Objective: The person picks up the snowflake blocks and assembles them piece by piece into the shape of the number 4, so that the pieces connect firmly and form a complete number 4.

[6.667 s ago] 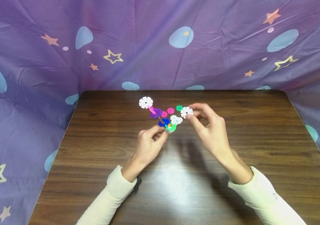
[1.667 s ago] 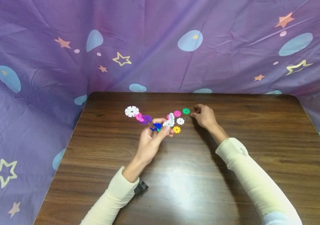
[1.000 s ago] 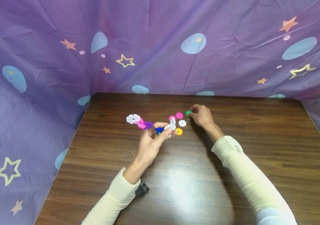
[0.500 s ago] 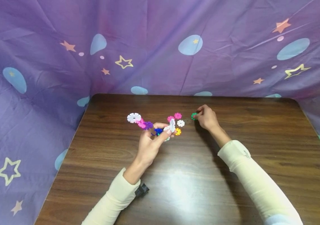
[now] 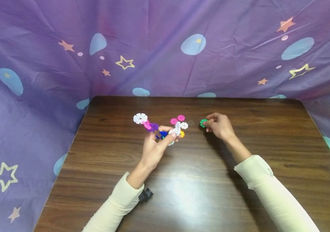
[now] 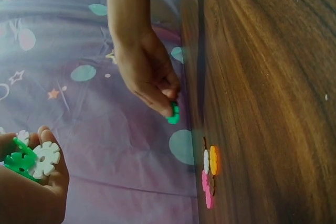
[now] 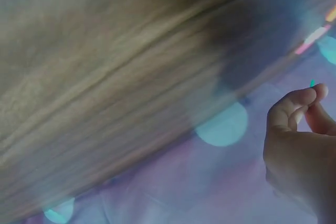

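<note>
My left hand [image 5: 156, 148] holds a joined chain of slotted plastic discs. A large white disc [image 5: 140, 118] is at its far end, followed by pink, a purple disc [image 5: 153, 127] and a blue disc [image 5: 163, 134]. White discs [image 5: 177, 129] stand by my thumb, and a green disc [image 6: 21, 162] shows in the left wrist view. Part of the chain is hidden by the fingers. My right hand [image 5: 221, 127] pinches a single green slotted disc [image 5: 203, 123] between thumb and fingers, above the table and apart from the chain.
Loose discs lie on the wooden table [image 5: 109, 154] just beyond the chain: two pink discs [image 5: 180, 118], a white disc [image 5: 184, 125] and a yellow disc [image 5: 182, 133] partly covered. A purple patterned curtain [image 5: 159, 74] hangs around the table.
Earlier my right hand was at a white disc beside the chain. It then reached to the loose green disc, pinched it, lifted it and brought it rightward and nearer. My left hand keeps its hold.
</note>
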`<action>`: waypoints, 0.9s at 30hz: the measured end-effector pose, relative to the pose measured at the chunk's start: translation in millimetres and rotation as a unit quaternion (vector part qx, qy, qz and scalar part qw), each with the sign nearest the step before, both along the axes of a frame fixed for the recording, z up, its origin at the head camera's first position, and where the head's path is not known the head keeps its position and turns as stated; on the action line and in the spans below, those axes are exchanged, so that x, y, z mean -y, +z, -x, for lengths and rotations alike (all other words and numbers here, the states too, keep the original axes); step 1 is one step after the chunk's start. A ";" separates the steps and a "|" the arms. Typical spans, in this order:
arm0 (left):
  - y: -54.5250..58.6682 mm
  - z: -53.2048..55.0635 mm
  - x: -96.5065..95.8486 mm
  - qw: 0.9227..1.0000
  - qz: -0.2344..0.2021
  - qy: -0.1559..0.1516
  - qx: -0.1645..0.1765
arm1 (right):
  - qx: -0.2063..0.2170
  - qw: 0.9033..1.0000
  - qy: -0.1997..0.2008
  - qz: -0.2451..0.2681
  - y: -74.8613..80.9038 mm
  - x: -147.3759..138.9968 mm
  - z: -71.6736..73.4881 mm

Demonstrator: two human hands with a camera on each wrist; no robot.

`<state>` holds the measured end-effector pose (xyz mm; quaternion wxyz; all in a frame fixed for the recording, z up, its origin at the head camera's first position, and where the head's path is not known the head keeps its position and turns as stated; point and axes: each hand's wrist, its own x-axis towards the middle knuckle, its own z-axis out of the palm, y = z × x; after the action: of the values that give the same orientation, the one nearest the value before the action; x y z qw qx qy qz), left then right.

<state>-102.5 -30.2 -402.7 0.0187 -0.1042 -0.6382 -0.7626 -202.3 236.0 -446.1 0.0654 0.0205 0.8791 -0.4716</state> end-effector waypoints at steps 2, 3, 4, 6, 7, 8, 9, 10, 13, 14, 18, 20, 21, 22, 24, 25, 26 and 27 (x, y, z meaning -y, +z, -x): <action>-0.2 0.3 -0.3 1.000 0.000 0.001 0.001 | -0.011 1.000 0.006 0.006 5.2 1.6 -6.9; -0.3 0.5 -0.5 1.000 0.001 0.002 0.002 | -0.016 1.000 0.008 0.006 8.2 2.6 -10.4; -0.3 0.5 -0.6 1.000 0.001 0.003 0.003 | -0.021 1.000 0.011 0.005 11.6 3.9 -14.2; -0.4 0.7 -0.9 1.000 0.001 0.002 0.004 | -0.031 0.999 0.014 0.005 18.5 6.7 -21.4; -0.3 0.7 -1.0 1.000 0.000 0.001 0.004 | -0.033 0.999 0.016 0.007 21.8 7.9 -24.7; -0.5 0.8 -1.2 1.000 0.000 0.000 0.005 | -0.036 0.999 0.017 0.009 25.2 9.1 -28.0; -0.6 0.8 -1.3 1.000 0.000 -0.001 0.005 | -0.037 0.999 0.018 0.011 28.3 10.5 -31.1; -0.7 0.8 -1.4 1.000 0.000 -0.002 0.006 | -0.038 0.999 0.018 0.013 31.4 12.0 -34.1; -1.1 0.8 -1.9 1.000 -0.002 -0.005 0.007 | -0.037 0.999 0.020 0.015 39.9 15.7 -41.5; -1.2 0.8 -2.1 1.000 -0.001 -0.005 0.007 | -0.037 0.999 0.021 0.015 42.7 17.0 -43.7; -2.0 1.5 -3.4 1.000 -0.004 -0.008 0.008 | -0.041 0.998 0.022 0.032 52.8 20.9 -52.3; -2.2 1.9 -3.8 1.000 -0.005 -0.009 0.008 | -0.044 0.998 0.020 0.045 57.1 22.4 -56.1; -2.1 2.0 -4.1 1.000 -0.006 -0.010 0.007 | -0.046 0.997 0.021 0.050 59.5 23.0 -58.1; -2.0 2.1 -4.3 1.000 -0.006 -0.011 0.006 | -0.047 0.997 0.021 0.052 61.5 23.6 -59.8; -1.6 2.2 -4.7 1.000 -0.006 -0.013 0.004 | -0.048 0.997 0.023 0.053 66.6 24.9 -63.6; -1.5 2.3 -4.9 1.000 -0.006 -0.014 0.004 | -0.049 0.997 0.024 0.051 69.4 25.4 -65.5; -1.6 2.5 -5.2 1.000 -0.005 -0.014 0.004 | -0.051 0.997 0.025 0.048 72.2 25.9 -67.5; -1.8 2.8 -5.6 1.000 -0.003 -0.014 0.003 | -0.054 0.997 0.026 0.046 75.0 26.4 -69.2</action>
<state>-105.3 -24.7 -404.5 0.0064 -0.1104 -0.6341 -0.7653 -133.0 209.6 -371.1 0.0310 -0.0315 0.8590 -0.5101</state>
